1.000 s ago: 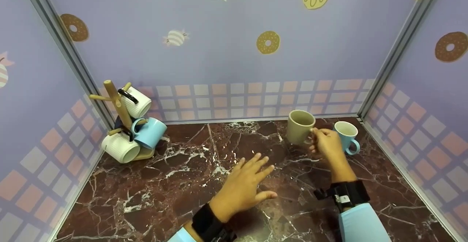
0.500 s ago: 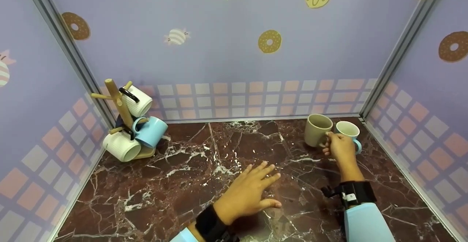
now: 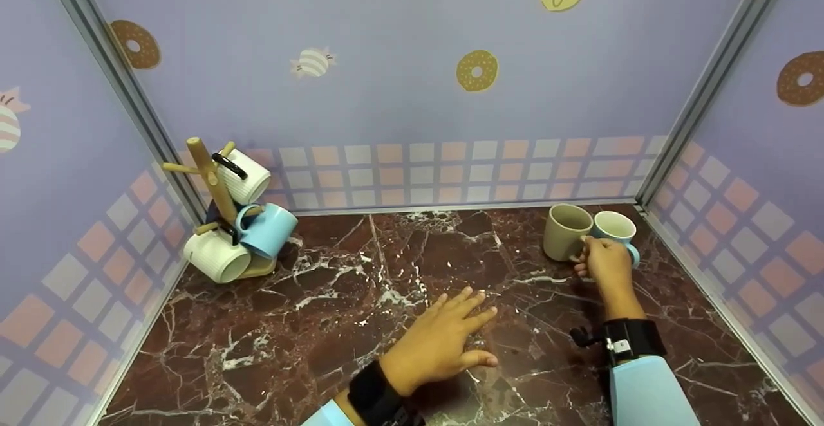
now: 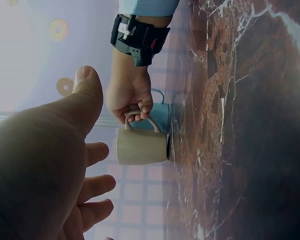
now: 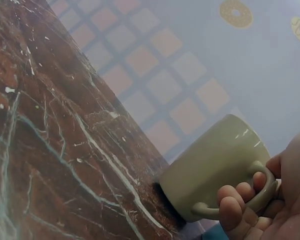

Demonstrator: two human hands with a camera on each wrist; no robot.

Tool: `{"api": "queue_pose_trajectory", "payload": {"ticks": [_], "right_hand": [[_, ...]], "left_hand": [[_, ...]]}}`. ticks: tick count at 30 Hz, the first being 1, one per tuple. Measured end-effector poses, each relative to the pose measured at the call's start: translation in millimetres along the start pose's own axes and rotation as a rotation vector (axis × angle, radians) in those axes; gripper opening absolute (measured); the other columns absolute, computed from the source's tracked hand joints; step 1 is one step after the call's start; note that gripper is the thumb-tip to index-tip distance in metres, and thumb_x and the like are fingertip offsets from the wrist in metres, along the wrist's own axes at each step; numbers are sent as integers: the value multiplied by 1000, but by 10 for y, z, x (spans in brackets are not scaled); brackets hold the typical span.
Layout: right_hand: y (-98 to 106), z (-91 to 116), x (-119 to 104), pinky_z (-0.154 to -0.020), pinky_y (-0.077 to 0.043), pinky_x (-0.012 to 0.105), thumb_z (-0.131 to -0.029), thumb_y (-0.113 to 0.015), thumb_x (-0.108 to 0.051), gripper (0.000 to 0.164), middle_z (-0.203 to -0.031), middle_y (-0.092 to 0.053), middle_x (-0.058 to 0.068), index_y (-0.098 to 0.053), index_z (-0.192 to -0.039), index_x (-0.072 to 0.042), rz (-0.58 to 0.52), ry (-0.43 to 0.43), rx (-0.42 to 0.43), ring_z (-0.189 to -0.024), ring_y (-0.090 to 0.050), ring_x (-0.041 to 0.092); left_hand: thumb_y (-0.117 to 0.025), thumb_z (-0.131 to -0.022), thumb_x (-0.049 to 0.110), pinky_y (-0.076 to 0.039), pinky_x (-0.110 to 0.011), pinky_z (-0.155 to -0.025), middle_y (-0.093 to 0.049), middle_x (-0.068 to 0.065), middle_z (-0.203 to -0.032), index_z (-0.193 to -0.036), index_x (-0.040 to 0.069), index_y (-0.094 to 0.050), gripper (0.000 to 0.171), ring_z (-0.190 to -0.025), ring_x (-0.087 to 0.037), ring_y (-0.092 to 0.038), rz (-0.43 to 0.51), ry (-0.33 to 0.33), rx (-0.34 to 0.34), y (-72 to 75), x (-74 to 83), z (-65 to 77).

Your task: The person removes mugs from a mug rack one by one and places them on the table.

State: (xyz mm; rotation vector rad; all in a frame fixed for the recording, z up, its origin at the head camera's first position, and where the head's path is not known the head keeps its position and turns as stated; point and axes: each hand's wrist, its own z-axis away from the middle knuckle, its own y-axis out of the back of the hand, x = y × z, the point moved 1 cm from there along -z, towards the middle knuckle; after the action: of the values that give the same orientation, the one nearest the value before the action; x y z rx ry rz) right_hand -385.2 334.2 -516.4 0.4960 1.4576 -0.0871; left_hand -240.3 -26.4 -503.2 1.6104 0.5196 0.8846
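Note:
At the right back of the marble-patterned tabletop, my right hand (image 3: 608, 266) grips the handle of an olive-beige mug (image 3: 566, 233). Its fingers curl through that handle in the right wrist view, where the mug (image 5: 215, 165) is upright and at or very near the surface. Just to the right, partly behind the hand, stands a light blue mug (image 3: 615, 226) with a pale inside. My left hand (image 3: 441, 342) hovers low over the middle front with its fingers spread, holding nothing. In the left wrist view the blue mug (image 4: 157, 119) shows behind the beige one.
A wooden mug tree (image 3: 212, 181) stands at the left back. On it hang a white ribbed mug (image 3: 244, 178) high up, a light blue mug (image 3: 270, 230) and another white mug (image 3: 219, 255) lower down. Patterned walls (image 3: 412, 91) enclose the back and sides.
My right hand has carried the beige mug to the right and slightly nearer, beside the blue mug. The left hand has shifted only slightly in view.

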Motion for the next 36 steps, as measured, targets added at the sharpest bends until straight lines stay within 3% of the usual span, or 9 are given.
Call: {"api": "queue_pose_trajectory", "payload": {"ticks": [5, 17, 20, 25, 30, 36], "right_hand": [[13, -10, 39, -51, -64, 28, -112, -57, -24, 38, -66, -69, 0, -68, -91, 5, -4, 18, 4, -51, -70, 10], [7, -19, 91, -49, -63, 31, -109, -52, -26, 43, -65, -70, 2, -69, -78, 0, 100, 72, 10, -48, -68, 11], [29, -23, 101, -50, -63, 31, -109, -53, -26, 44, -66, -72, 1, -71, -81, 3, 115, 82, -3, -50, -70, 11], [72, -20, 61, -54, -65, 31, -111, -52, -28, 44, -74, -78, -1, -75, -99, 8, 157, 78, -66, -55, -74, 10], [124, -5, -5, -55, -64, 29, -112, -54, -30, 48, -84, -85, 4, -78, -115, 11, 259, 114, -98, -56, -75, 9], [195, 26, -91, -54, -55, 26, -112, -57, -34, 49, -80, -85, 12, -83, -108, 8, 433, 176, -110, -60, -76, 14]], "left_hand": [[-60, -103, 76, -26, -57, -144, -27, 0, -188, -176, 33, -40, 87, -177, -25, -26, 3, -14, -6, -30, -2, -3], [-56, -102, 79, -26, -55, -144, -27, 1, -188, -174, 30, -44, 88, -177, -25, -26, -6, -12, -26, -42, 3, 12], [-57, -103, 78, -26, -55, -144, -28, 2, -188, -174, 30, -46, 87, -177, -25, -26, -5, -11, -26, -43, 5, 9], [-60, -102, 76, -27, -55, -144, -28, 1, -188, -173, 30, -48, 85, -177, -25, -25, -2, -7, -24, -42, -2, 3], [-62, -103, 74, -26, -54, -144, -29, 0, -187, -171, 27, -51, 83, -177, -25, -26, 1, -3, -22, -30, 0, 3], [-64, -102, 71, -26, -54, -144, -28, -1, -188, -168, 26, -55, 80, -177, -26, -27, 8, 13, -16, 4, 16, 14]]}}
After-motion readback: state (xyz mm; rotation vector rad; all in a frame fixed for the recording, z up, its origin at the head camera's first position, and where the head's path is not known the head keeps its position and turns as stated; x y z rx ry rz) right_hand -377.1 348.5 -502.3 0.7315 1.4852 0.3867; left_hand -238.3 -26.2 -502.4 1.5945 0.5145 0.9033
